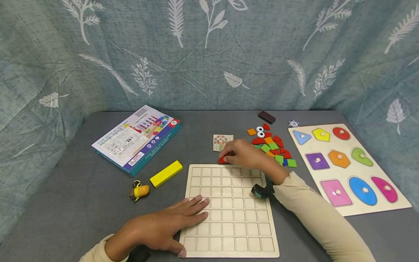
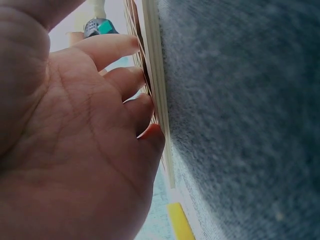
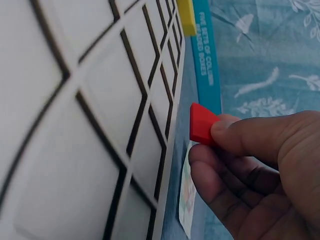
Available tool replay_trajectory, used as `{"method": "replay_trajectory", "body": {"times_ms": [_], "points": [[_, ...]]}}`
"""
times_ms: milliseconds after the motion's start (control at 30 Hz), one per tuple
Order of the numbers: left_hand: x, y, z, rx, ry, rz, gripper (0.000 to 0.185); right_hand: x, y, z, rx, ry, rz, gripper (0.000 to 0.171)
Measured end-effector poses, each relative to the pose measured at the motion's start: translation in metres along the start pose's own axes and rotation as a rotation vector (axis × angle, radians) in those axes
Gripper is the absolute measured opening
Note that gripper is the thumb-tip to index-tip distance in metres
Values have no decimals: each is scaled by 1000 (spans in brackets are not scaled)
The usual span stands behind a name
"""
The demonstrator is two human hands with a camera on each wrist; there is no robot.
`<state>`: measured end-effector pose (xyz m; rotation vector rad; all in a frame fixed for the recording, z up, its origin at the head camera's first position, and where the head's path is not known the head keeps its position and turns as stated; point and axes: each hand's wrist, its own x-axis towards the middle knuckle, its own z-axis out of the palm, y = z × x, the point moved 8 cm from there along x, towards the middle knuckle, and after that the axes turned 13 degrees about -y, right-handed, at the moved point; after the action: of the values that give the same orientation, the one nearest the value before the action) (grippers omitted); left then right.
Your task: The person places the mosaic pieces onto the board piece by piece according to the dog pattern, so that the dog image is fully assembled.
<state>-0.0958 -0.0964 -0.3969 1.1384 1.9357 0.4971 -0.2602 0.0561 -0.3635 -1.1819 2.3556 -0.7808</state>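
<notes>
A small red piece (image 3: 202, 124) is pinched between the thumb and curled fingers (image 3: 235, 172) of the right hand (image 1: 243, 154), just above the top edge of the wooden grid board (image 1: 229, 218), a little right of the frame's centre in the head view. In the right wrist view the piece pokes out past the fingertips, clear of the board's edge, with a small pattern card (image 1: 223, 142) lying just behind the hand.

The board rests flat on a grey, felt-like tabletop (image 1: 98, 203) and fills the lower middle of the frame; its square cells are bare. A blue-green curtain with pale leaf prints (image 1: 209, 54) closes in the scene at the back and on both sides.

The left hand (image 1: 163, 227) lies palm down at the lower left, fingers (image 2: 117, 47) straight and slightly spread, their tips pressing on the board's left edge while the thumb reaches towards its lower left corner. It holds nothing.

Right of the pinching hand sits a loose heap of coloured pieces (image 1: 273, 147), red, green and orange, with two round eye pieces at its top. Further right is a shape puzzle board (image 1: 347, 167), each of its coloured knobbed shapes seated in its own recess. A dark block (image 1: 266, 117) and a round token (image 1: 293, 123) lie above, near the curtain.

At the left a flat toy box (image 1: 137, 138) lies tilted, with a yellow block (image 1: 166, 174) just below its corner and a small yellow toy figure (image 1: 139, 190) beside that.
</notes>
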Motion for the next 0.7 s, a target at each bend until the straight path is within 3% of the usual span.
{"method": "replay_trajectory", "body": {"times_ms": [333, 700], "points": [[1, -1, 0, -10, -7, -13, 91, 9, -15, 13, -1, -27, -50, 15], [1, -2, 0, 2, -7, -10, 92, 20, -22, 24, 22, -57, -28, 15]]}}
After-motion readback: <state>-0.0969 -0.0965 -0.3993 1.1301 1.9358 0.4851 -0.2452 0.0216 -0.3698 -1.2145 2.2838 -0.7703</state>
